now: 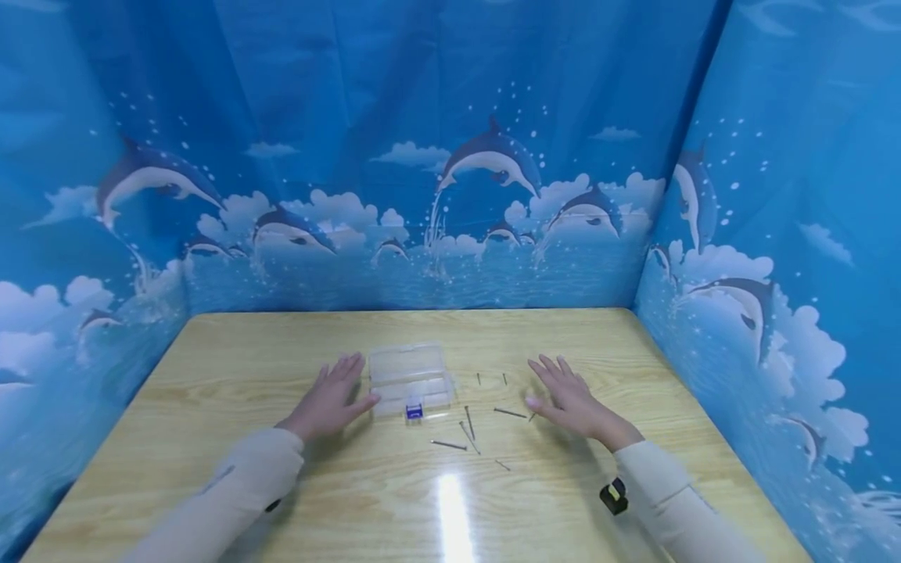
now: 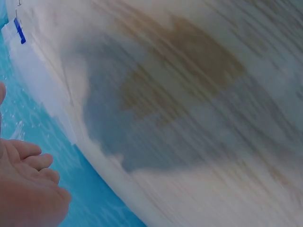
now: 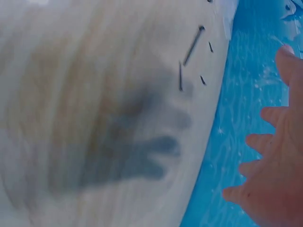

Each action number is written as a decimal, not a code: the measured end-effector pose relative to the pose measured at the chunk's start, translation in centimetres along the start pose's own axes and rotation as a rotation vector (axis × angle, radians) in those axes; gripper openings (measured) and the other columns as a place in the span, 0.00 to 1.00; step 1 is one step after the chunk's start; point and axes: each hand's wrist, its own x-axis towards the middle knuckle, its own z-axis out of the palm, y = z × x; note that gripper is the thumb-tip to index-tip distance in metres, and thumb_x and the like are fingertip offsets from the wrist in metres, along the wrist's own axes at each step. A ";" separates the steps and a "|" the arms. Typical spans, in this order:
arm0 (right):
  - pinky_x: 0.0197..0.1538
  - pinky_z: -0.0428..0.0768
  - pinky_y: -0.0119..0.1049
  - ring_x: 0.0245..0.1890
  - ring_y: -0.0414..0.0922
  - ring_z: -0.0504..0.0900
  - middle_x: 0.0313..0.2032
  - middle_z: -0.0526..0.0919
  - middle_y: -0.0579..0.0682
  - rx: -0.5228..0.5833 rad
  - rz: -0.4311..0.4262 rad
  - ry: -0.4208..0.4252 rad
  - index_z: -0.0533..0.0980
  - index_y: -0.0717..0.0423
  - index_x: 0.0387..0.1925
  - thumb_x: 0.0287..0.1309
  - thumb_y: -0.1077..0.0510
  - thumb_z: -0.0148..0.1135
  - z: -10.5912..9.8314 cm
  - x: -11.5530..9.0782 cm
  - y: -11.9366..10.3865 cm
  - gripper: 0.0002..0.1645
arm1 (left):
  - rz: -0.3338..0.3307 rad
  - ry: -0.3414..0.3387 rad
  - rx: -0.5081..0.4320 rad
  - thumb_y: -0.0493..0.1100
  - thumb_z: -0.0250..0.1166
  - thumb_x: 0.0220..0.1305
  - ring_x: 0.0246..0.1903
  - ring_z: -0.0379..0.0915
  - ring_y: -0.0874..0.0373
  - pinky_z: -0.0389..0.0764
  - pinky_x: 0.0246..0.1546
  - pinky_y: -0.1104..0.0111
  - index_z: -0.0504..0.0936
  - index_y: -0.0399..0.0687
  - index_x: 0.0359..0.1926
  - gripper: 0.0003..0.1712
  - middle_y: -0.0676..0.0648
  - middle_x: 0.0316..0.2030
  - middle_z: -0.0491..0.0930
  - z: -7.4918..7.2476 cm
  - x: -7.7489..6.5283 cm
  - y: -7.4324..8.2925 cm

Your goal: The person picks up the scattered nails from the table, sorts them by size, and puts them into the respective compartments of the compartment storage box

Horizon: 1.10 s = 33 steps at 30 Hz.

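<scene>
Two hands are held over a wooden table (image 1: 232, 352), and both are empty. The left hand (image 1: 334, 399) is open wide, with its thumb sticking out to the side. It is by the left side of a clear plastic box (image 1: 380, 399), and its thumb tip shows over the box's side, but I cannot tell if they touch. The box sits a bit nearer the table's far edge than the near one, about halfway between the left and right edges. Its lid (image 1: 407, 362) is up, leaning toward the far edge, and a blue clip (image 1: 414, 411) is on the side facing the person. The right hand (image 1: 573, 403) is open wide too, its fingers spread, on the side toward the table's right edge. Its thumb is near a short nail (image 1: 532, 417) and a long nail (image 1: 510, 412). Two tiny nails (image 1: 504, 379) stand or lie to the right of the box; I can't tell which. Three more long nails (image 1: 449, 445) lie close together, nearer the near edge, with one small nail (image 1: 503, 465) beside them. A blue curtain (image 1: 352, 156) with dolphins hangs behind the far edge.
</scene>
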 end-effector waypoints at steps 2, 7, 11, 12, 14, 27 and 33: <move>0.64 0.42 0.75 0.72 0.67 0.36 0.74 0.45 0.63 0.013 -0.007 -0.006 0.50 0.55 0.74 0.68 0.38 0.49 0.6 0.0 -0.2 0.43 | 0.003 -0.001 0.001 0.57 0.54 0.70 0.72 0.41 0.37 0.40 0.71 0.43 0.52 0.31 0.71 0.44 0.34 0.72 0.49 0.5 0.1 0.0; 0.67 0.42 0.72 0.72 0.67 0.37 0.74 0.45 0.63 0.076 -0.012 -0.020 0.47 0.56 0.75 0.68 0.42 0.51 2.0 0.0 -0.5 0.44 | -0.007 -0.021 -0.004 0.59 0.51 0.71 0.72 0.41 0.37 0.40 0.71 0.44 0.52 0.31 0.71 0.43 0.35 0.72 0.48 1.1 0.4 0.0; 0.69 0.42 0.68 0.73 0.65 0.37 0.74 0.44 0.62 0.106 0.008 -0.036 0.45 0.55 0.75 0.69 0.41 0.49 2.9 0.0 -0.7 0.44 | -0.028 -0.052 0.002 0.60 0.50 0.71 0.72 0.40 0.38 0.40 0.72 0.45 0.51 0.32 0.72 0.44 0.35 0.73 0.48 1.5 0.5 0.0; 0.69 0.42 0.68 0.73 0.64 0.37 0.74 0.43 0.62 0.109 0.012 -0.041 0.45 0.55 0.75 0.69 0.40 0.49 3.1 0.0 -0.7 0.45 | -0.031 -0.059 0.000 0.60 0.50 0.71 0.72 0.40 0.38 0.40 0.72 0.45 0.51 0.32 0.72 0.44 0.35 0.73 0.47 1.5 0.5 0.1; 0.70 0.43 0.66 0.73 0.63 0.37 0.74 0.43 0.60 0.117 0.022 -0.051 0.45 0.54 0.75 0.68 0.38 0.48 3.4 0.0 -0.8 0.45 | -0.035 -0.070 -0.006 0.59 0.51 0.71 0.72 0.39 0.38 0.40 0.72 0.45 0.51 0.32 0.72 0.44 0.36 0.73 0.47 1.6 0.6 0.2; 0.70 0.46 0.65 0.74 0.60 0.41 0.75 0.44 0.58 0.172 0.020 -0.070 0.45 0.51 0.76 0.67 0.39 0.50 4.4 -0.4 -1.1 0.45 | -0.003 -0.059 -0.011 0.57 0.57 0.68 0.72 0.40 0.38 0.42 0.71 0.45 0.53 0.32 0.71 0.44 0.34 0.72 0.49 2.1 0.6 0.2; 0.70 0.49 0.63 0.73 0.60 0.47 0.74 0.49 0.58 0.187 0.025 -0.046 0.49 0.52 0.75 0.65 0.40 0.55 4.8 -0.5 -0.7 0.46 | 0.002 -0.066 0.012 0.56 0.56 0.69 0.72 0.41 0.39 0.44 0.71 0.45 0.55 0.32 0.71 0.41 0.34 0.72 0.51 2.3 0.6 0.3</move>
